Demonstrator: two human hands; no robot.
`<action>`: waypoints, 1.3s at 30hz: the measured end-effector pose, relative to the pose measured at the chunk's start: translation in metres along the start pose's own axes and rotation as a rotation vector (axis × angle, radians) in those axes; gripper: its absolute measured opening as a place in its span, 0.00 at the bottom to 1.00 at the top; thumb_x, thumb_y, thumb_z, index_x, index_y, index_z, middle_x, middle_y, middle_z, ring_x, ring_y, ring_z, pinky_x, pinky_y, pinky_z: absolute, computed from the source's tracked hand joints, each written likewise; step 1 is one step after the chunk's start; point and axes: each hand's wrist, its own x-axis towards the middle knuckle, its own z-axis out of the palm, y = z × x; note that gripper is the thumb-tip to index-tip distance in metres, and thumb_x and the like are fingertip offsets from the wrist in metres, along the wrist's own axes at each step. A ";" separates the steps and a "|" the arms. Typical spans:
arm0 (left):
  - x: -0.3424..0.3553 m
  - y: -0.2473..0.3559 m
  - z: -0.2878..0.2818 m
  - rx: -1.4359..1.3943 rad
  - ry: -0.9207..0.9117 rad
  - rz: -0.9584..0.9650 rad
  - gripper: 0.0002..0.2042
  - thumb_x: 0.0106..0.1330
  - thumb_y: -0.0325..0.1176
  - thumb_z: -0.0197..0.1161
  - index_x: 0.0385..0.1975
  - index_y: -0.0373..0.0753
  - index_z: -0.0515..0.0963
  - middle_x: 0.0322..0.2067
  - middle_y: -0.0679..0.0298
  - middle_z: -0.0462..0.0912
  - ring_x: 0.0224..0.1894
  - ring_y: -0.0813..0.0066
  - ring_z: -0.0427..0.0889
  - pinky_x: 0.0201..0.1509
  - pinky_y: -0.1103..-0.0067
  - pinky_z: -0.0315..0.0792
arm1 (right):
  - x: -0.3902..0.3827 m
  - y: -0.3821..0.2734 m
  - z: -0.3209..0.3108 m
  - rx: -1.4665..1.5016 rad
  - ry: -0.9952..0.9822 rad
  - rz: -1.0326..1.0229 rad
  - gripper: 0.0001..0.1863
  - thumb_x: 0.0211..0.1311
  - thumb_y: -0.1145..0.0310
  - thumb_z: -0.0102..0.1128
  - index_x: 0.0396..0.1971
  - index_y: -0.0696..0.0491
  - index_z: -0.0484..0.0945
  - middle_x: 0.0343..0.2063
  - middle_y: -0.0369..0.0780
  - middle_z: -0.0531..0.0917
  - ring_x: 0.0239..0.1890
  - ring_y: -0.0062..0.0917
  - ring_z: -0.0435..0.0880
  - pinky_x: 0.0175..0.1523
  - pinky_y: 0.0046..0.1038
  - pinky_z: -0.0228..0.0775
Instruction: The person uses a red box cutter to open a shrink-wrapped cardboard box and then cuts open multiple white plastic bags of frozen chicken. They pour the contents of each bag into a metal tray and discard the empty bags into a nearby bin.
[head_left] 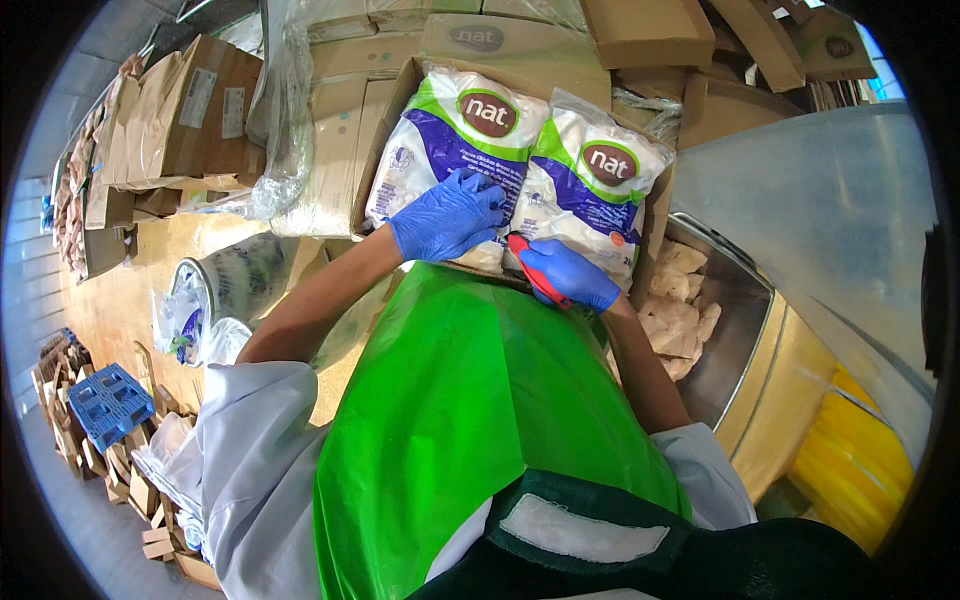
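Note:
A cardboard box holds two white, purple and green plastic bags side by side, the left bag and the right bag. My left hand, in a blue glove, grips the lower part of the left bag with bent fingers. Low on the right bag, my right hand, also gloved, is closed round a red hand tool that looks like a cutter; its tip is hard to make out.
Stacked cartons and flattened cardboard surround the box. A metal tub of pale pieces sits at right, beside a grey sheet. A bin with plastic wrappers stands left, above scrap cardboard and a blue crate farther off.

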 end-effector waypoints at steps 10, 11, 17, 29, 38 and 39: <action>-0.005 -0.021 -0.003 -0.242 0.010 0.025 0.09 0.62 0.37 0.56 0.28 0.40 0.79 0.27 0.59 0.78 0.38 0.57 0.75 0.46 0.66 0.63 | 0.014 -0.019 0.013 0.098 0.150 0.147 0.20 0.69 0.57 0.44 0.26 0.58 0.72 0.14 0.40 0.75 0.14 0.26 0.74 0.22 0.32 0.65; -0.007 -0.023 -0.004 -0.273 0.052 0.023 0.09 0.62 0.37 0.56 0.29 0.39 0.79 0.27 0.59 0.78 0.36 0.57 0.75 0.46 0.66 0.63 | 0.017 -0.025 0.014 0.123 0.138 0.188 0.18 0.68 0.59 0.47 0.28 0.59 0.71 0.15 0.39 0.75 0.14 0.25 0.75 0.22 0.30 0.66; -0.006 -0.027 -0.034 -0.361 0.103 0.022 0.08 0.63 0.36 0.58 0.30 0.38 0.77 0.28 0.57 0.78 0.36 0.53 0.75 0.44 0.64 0.66 | -0.006 -0.007 0.040 -0.312 0.479 -0.272 0.19 0.70 0.56 0.43 0.37 0.60 0.69 0.14 0.43 0.74 0.13 0.32 0.74 0.22 0.34 0.66; -0.011 -0.012 -0.016 -0.358 0.196 0.000 0.07 0.61 0.35 0.56 0.30 0.40 0.77 0.29 0.57 0.78 0.35 0.53 0.76 0.41 0.65 0.67 | -0.030 -0.065 -0.003 -0.235 0.189 -0.209 0.11 0.69 0.66 0.44 0.34 0.58 0.73 0.21 0.41 0.74 0.24 0.27 0.72 0.31 0.33 0.64; -0.027 -0.010 -0.007 -0.324 0.217 -0.009 0.07 0.51 0.29 0.58 0.31 0.41 0.78 0.28 0.59 0.78 0.35 0.57 0.77 0.38 0.67 0.65 | 0.089 -0.069 -0.101 -1.127 0.498 -0.627 0.14 0.57 0.69 0.55 0.44 0.51 0.73 0.35 0.42 0.80 0.27 0.35 0.79 0.32 0.36 0.71; -0.028 -0.013 -0.005 -0.354 0.244 0.006 0.08 0.51 0.29 0.58 0.31 0.41 0.78 0.28 0.59 0.78 0.34 0.57 0.77 0.38 0.67 0.65 | 0.111 -0.078 -0.110 -1.234 0.391 -0.728 0.13 0.56 0.68 0.54 0.43 0.49 0.73 0.36 0.41 0.79 0.30 0.34 0.80 0.34 0.35 0.71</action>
